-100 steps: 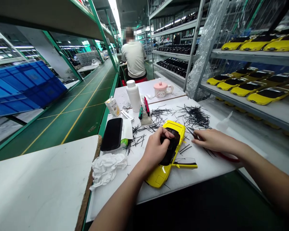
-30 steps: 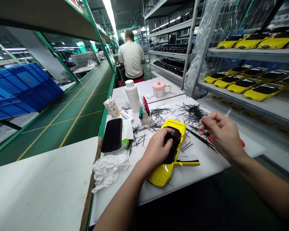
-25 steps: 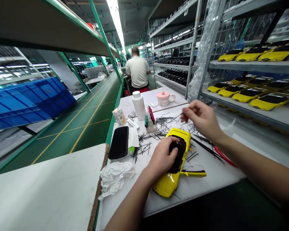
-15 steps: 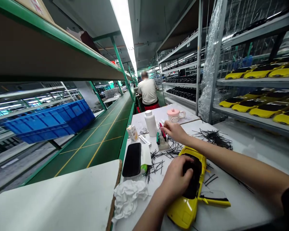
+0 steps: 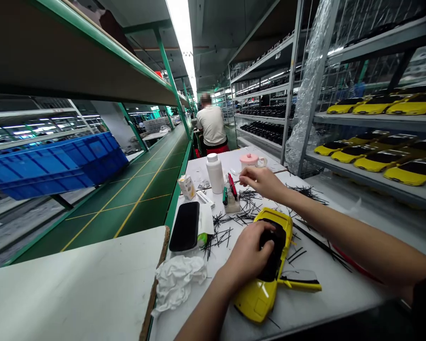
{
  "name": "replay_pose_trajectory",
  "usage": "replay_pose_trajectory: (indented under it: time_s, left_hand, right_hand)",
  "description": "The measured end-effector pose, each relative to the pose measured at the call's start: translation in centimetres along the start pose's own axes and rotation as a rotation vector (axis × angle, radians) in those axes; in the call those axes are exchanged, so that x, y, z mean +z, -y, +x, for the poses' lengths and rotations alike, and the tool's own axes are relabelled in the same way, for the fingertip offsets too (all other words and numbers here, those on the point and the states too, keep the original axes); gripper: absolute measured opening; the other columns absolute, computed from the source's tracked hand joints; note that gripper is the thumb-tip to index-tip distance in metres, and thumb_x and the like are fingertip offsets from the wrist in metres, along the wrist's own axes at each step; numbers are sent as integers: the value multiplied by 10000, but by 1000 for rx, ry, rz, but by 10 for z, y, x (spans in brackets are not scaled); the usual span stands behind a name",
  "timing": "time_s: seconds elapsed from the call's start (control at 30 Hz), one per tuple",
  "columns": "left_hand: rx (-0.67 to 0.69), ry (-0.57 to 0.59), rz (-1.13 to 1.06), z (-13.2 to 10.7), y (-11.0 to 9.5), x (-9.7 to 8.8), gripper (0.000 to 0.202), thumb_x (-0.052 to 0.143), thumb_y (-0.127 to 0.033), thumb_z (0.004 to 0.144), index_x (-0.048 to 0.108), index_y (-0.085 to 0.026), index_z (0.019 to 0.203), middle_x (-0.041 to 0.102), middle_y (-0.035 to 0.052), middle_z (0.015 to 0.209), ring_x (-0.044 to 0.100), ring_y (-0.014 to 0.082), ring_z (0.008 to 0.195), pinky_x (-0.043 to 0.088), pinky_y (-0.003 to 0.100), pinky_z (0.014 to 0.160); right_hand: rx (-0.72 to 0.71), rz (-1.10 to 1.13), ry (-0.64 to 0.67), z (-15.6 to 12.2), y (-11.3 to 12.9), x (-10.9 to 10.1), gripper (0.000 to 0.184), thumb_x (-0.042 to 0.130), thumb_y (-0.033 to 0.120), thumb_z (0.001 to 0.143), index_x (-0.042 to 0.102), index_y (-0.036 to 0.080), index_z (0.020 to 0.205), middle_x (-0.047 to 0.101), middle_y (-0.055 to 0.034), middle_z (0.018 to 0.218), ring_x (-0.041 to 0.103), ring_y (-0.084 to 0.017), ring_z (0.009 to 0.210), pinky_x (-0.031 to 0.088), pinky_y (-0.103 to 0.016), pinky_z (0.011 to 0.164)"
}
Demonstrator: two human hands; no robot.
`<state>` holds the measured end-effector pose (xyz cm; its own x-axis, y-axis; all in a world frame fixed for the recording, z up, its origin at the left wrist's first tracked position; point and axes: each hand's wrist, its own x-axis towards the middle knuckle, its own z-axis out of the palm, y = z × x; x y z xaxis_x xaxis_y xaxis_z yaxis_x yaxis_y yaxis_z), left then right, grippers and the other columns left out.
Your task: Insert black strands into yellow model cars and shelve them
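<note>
My left hand [image 5: 246,253] lies over the black roof of a yellow model car [image 5: 259,298], its fingers and thumb curled around it. On the car's right side a yellow door [image 5: 301,284] with a clear window stands swung out. My right hand [image 5: 264,183] hovers past the car's far end, fingers loosely bent, with nothing visible in them. Just left of it, a small block holder [image 5: 232,205] carries a red-handled tool [image 5: 232,186] and a green one [image 5: 225,195]. Thin black strips [image 5: 218,237] are scattered around the holder and car.
A white bottle [image 5: 215,175], a pink-lidded mug [image 5: 249,160], a small box [image 5: 187,187], a phone [image 5: 184,226] and crumpled paper [image 5: 179,282] stand or lie on the table. Left runs a green conveyor [image 5: 142,189]; right, racks hold yellow cars [image 5: 378,162]. A person [image 5: 212,125] sits ahead.
My right hand has moved off the red-handled tool, which stays in the holder. My left hand keeps its place on the car. The whole view has shifted slightly.
</note>
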<state>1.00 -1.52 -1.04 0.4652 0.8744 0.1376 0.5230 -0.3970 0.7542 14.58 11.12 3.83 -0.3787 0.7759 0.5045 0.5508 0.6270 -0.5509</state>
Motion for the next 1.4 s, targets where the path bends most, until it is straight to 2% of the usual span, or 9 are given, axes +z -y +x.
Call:
replay_pose_trajectory:
  time_s: [0.13, 0.27, 0.33, 0.47, 0.67, 0.8, 0.9, 1.13, 1.4]
  left_hand:
    - [15, -7, 13, 0, 2, 0, 323, 514, -143, 827, 568, -219, 1136, 613, 47, 1216, 526, 212, 1164, 374, 345, 1038]
    - [4, -1, 24, 0, 0, -1, 321, 513, -134, 826, 568, -215, 1132, 610, 46, 1221, 523, 211, 1167, 373, 347, 1040]
    - [-5, -2, 27, 1, 0, -1, 321, 515, -136, 829, 564, -211, 1136, 609, 47, 1223, 523, 212, 1169, 374, 349, 1041]
    - [1, 1, 31, 2, 1, 0, 318, 520, -141, 834, 557, -213, 1141, 602, 49, 1223, 521, 212, 1170, 379, 354, 1042]
    - [17, -57, 28, 2, 4, 3, 287, 503, -155, 854, 553, -218, 1129, 550, 66, 1273, 469, 214, 1234, 350, 369, 1083]
    - [15, -64, 29, 3, 2, 5, 284, 496, -157, 860, 552, -227, 1129, 545, 62, 1272, 444, 213, 1260, 340, 376, 1093]
    - [12, -66, 40, 4, 2, 7, 277, 502, -150, 858, 557, -220, 1120, 555, 62, 1256, 446, 209, 1254, 336, 372, 1097]
    - [13, -77, 47, 8, 3, 8, 262, 514, -143, 857, 558, -219, 1103, 566, 58, 1242, 467, 209, 1227, 349, 383, 1085]
    - [49, 1, 78, 4, 2, 2, 352, 576, -211, 840, 526, -228, 1188, 495, 71, 1344, 393, 227, 1307, 310, 397, 1122]
  right_hand:
    - [-25, -4, 5, -1, 5, -2, 101, 531, 235, 880, 617, 204, 837, 733, -32, 765, 659, -187, 699, 441, -281, 641]
    - [-31, -13, 44, 9, -3, 14, 125, 522, 189, 879, 644, 179, 857, 735, -49, 764, 663, -199, 700, 452, -295, 630]
    - [-36, -9, 69, 14, -5, 20, 140, 532, 196, 884, 647, 164, 957, 744, -65, 820, 675, -208, 744, 473, -308, 653]
    - [-64, 20, 138, 4, 0, 11, 406, 563, 225, 884, 502, 170, 1281, 730, -83, 1037, 681, -203, 885, 515, -327, 754]
    - [-48, 6, 149, -91, 1, -22, 462, 537, 235, 879, 438, 246, 1330, 581, -74, 1303, 520, -220, 1225, 409, -395, 1042]
    - [154, -8, 123, -158, -8, -15, 563, 550, 286, 871, 326, 271, 1387, 462, -99, 1401, 415, -257, 1322, 369, -448, 1089]
    - [200, 2, 80, -181, -13, -3, 557, 548, 276, 868, 321, 276, 1377, 442, -98, 1401, 387, -256, 1335, 344, -458, 1108]
    - [163, -19, 60, -179, -20, 7, 607, 587, 330, 848, 293, 290, 1377, 378, -101, 1434, 258, -282, 1403, 259, -508, 1147]
    - [114, -37, 103, -168, -23, 20, 685, 552, 230, 797, 234, 288, 1401, 343, -95, 1453, 155, -304, 1439, 205, -544, 1154]
